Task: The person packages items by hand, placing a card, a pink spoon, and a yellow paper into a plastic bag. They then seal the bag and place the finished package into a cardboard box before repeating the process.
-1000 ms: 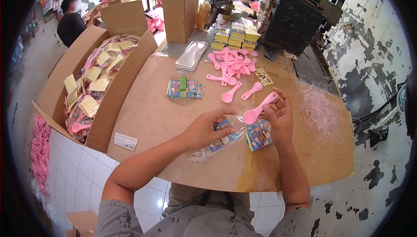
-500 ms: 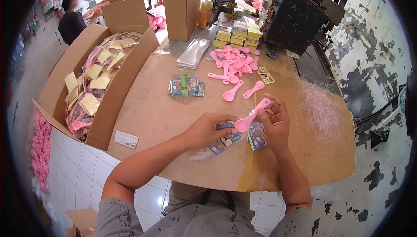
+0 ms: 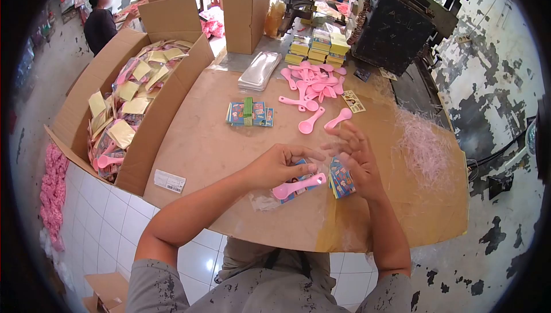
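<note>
A pink measuring spoon (image 3: 298, 186) lies on a blue printed card packet (image 3: 291, 196), its bowl to the left. My left hand (image 3: 284, 166) is just above it, thumb and index finger apart, with no visible grip on the spoon. My right hand (image 3: 359, 166) is raised to the right, its fingers bent and smeared by motion. A pale, see-through blur shows near its fingertips; I cannot make out what it is. Beside its wrist rests a stack of blue printed cards (image 3: 342, 182). Clear plastic (image 3: 265, 201) sticks out at the left of the packet.
Ahead lie a pile of pink spoons (image 3: 313, 83), a green-banded card bundle (image 3: 248, 112) and clear bags (image 3: 259, 70). Card stacks (image 3: 315, 46) stand behind. Left is a carton (image 3: 163, 115) of filled packs; right, shredded plastic (image 3: 425, 146). A person (image 3: 100, 26) is at far left.
The pink spoon has gone from between both hands down onto the card packet. My right hand has let go of it, and its fingers have shifted slightly left.
</note>
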Motion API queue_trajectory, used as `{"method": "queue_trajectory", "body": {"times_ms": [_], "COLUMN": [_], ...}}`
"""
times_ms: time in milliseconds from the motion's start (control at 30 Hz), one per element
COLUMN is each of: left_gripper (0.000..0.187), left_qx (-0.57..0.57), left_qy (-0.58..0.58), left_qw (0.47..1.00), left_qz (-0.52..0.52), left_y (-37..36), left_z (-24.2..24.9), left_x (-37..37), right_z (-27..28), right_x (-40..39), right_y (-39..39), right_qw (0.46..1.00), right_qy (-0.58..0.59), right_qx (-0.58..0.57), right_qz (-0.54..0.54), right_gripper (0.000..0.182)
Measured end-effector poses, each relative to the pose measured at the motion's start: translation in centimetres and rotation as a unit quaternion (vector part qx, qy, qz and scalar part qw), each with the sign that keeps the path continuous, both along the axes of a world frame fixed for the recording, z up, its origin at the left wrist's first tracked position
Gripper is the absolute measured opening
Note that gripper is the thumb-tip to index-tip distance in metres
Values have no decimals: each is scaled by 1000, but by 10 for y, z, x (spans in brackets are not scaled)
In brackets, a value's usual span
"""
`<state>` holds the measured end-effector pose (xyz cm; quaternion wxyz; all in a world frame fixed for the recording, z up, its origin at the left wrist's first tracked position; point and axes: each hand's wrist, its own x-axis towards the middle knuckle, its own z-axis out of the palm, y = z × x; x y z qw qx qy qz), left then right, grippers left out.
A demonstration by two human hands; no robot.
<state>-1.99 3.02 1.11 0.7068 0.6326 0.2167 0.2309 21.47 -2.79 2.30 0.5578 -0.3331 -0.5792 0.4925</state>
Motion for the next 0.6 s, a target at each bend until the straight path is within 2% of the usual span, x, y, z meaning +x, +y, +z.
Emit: {"method": "queue_trajectory", "body": {"times_ms": [67, 133, 233, 267, 333, 433, 533, 600], "left_gripper": [37, 39, 42, 44, 48, 52, 49, 46], "left_qx": [-13, -20, 42, 147, 352, 331, 295, 251], "left_qy": [-1, -8, -139, -115, -68, -56, -99, -71], "left_qw": [999, 998, 989, 982, 924, 941, 950, 965], "left_qz": [-31, -57, -8, 39, 130, 51, 16, 37], "left_y": [0, -1, -9, -11, -12, -14, -27, -29], "left_z": [1, -3, -7, -5, 0, -1, 22, 20], "left_x": [-1, -1, 5, 5, 4, -5, -3, 0], "right_z": [14, 26, 54, 71, 104, 107, 106, 97], "right_x": [-1, 7, -1, -6, -19, -14, -22, -16], "right_y": [-3, -6, -13, -21, -35, -34, -40, -37], "right_qw": [996, 945, 948, 908, 777, 779, 881, 893], "right_qy": [-70, -286, -213, -324, -530, -566, -445, -424], "right_qx": [59, 156, 220, 264, 334, 257, 97, 108], "right_qz": [8, 26, 90, 40, -64, -82, -126, -108], "right_gripper": [11, 9, 14, 14, 14, 14, 16, 20]}}
